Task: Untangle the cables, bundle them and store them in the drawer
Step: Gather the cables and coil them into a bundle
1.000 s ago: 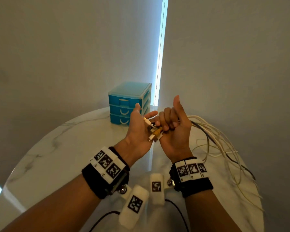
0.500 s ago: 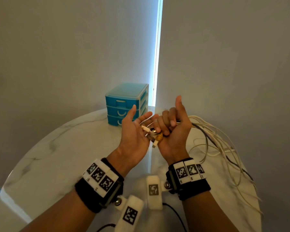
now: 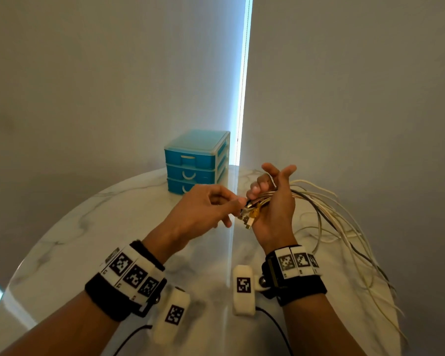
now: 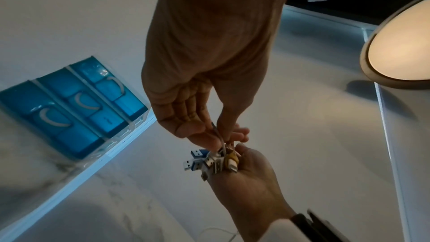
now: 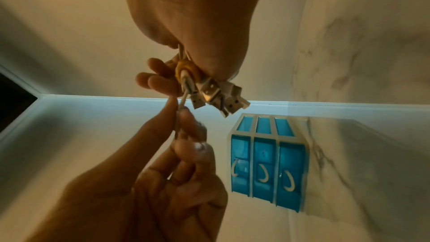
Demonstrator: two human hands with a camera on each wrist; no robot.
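Above the marble table [image 3: 113, 240] my right hand [image 3: 265, 191] grips a bunch of white and beige cables [image 3: 326, 209] just behind their plugs [image 3: 249, 217]. Its forefinger and thumb stick up. The cables' loose lengths trail right across the table and over its edge. My left hand [image 3: 238, 201], palm down, pinches one thin cable [image 5: 180, 109] between thumb and forefinger right at the plug cluster [image 4: 214, 161]. The plugs, USB ends and a yellow one [image 5: 184, 73], jut out below my right palm. The blue three-drawer unit [image 3: 197, 163] stands at the table's far edge, all drawers closed.
A grey wall rises right behind the drawer unit, with a bright vertical slit [image 3: 243, 98]. White tagged sensor pieces [image 3: 243, 289] and black leads hang under my wrists near the front edge. A round lamp [image 4: 400, 43] shows in the left wrist view.
My left hand has turned from open and palm up to palm down and now pinches one cable at the plugs. My right hand's forefinger has lifted off the bunch.
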